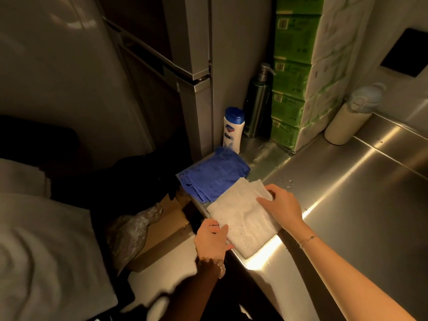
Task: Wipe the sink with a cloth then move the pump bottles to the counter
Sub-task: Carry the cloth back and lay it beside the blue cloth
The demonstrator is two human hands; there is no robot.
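Observation:
A folded white cloth (243, 218) lies at the left edge of the steel counter (347, 205). My left hand (212, 237) grips its near left corner, thumb on top. My right hand (281, 203) presses and pinches its far right edge. A folded blue cloth (213, 177) lies just behind the white one. Further back stand a white bottle with a blue cap (232, 129) and a dark metal pump bottle (258, 100), both upright by the wall. No sink basin is in view.
A stack of green tissue packs (291, 75) and white paper rolls (328, 66) fills the back corner. A cream flask with a pale blue lid (349, 117) stands on the counter. A grey fridge (190, 66) rises to the left, with a cardboard box and plastic bag (139, 230) below.

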